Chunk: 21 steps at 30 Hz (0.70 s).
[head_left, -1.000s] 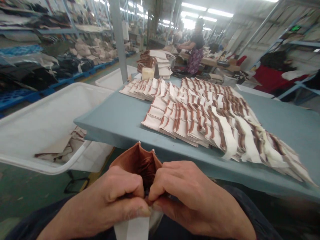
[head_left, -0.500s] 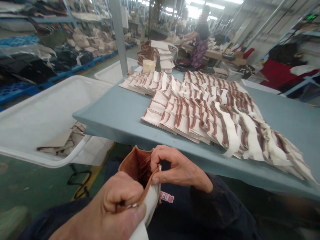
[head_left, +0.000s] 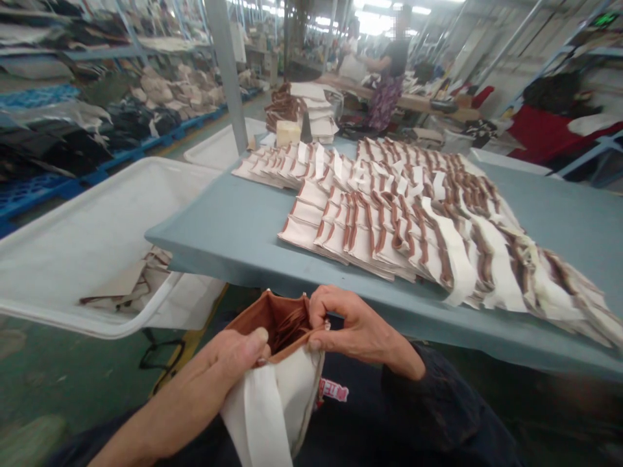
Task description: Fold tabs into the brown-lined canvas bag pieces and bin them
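Between my hands, over my lap, is a cream fabric bag [head_left: 299, 383] with a brown lining and an open top. A wide white strap [head_left: 265, 418] hangs down its outer side. My left hand [head_left: 238, 353] is closed on the near left part of the rim, thumb on top. At the right corner of the rim, my right hand [head_left: 348, 327] pinches the edge between thumb and fingers. Brown folds of material show inside the bag. Rows of similar cream and brown pieces [head_left: 335, 224] lie overlapped on the blue-grey table [head_left: 219, 227] in front.
A white plastic bin [head_left: 160, 178] with some fabric pieces stands left of the table. Behind the rows are a stack of cream pieces [head_left: 318, 107] and a yellowish block [head_left: 289, 132]. A metal post [head_left: 226, 78] rises at the table's back left. A person [head_left: 389, 78] stands farther back.
My left hand has shifted up and away along the rim, its thumb now on top. The bag has turned, showing more of its cream side and strap, and its mouth is wider.
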Motion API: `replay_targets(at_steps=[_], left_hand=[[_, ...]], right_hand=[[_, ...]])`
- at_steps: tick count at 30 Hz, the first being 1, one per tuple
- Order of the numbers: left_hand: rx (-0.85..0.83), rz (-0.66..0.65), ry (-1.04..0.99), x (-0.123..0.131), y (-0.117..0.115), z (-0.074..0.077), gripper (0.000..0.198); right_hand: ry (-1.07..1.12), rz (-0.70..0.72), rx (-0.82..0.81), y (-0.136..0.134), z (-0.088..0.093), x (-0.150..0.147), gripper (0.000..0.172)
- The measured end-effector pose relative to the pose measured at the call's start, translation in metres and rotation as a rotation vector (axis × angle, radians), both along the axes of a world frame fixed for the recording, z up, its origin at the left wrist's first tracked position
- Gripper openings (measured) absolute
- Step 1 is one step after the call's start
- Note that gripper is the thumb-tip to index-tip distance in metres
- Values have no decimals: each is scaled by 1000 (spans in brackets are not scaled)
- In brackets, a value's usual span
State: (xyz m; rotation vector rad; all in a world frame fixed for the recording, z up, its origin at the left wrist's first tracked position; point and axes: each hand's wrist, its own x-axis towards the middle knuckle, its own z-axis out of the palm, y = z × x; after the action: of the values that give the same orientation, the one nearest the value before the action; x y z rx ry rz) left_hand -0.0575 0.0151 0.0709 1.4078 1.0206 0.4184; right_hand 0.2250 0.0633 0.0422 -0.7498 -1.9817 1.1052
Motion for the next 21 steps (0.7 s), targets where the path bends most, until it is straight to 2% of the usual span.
replay_targets(at_steps=[3, 6, 9, 12, 17, 19, 21], left_hand=[[-246, -55, -109, 1, 5, 5, 77], [-235, -103, -145, 2, 8, 11, 77], [-75, -174, -148, 1, 14, 19, 80], [155, -235, -168, 0, 18, 25, 78], [567, -246, -187, 1, 5, 23, 59], [656, -223, -144, 2, -1, 23, 53], [664, -215, -81, 2, -1, 25, 50]], right_hand=[[-13, -25, 7, -3, 3, 7, 61], [1, -26, 11, -8, 9, 10, 60], [40, -16, 42, -11, 17, 10, 57], [71, -1, 93, -12, 26, 9, 54], [80, 35, 130, -7, 31, 4, 55], [53, 39, 136, -5, 28, 3, 55], [27, 24, 147, -4, 24, 3, 57]])
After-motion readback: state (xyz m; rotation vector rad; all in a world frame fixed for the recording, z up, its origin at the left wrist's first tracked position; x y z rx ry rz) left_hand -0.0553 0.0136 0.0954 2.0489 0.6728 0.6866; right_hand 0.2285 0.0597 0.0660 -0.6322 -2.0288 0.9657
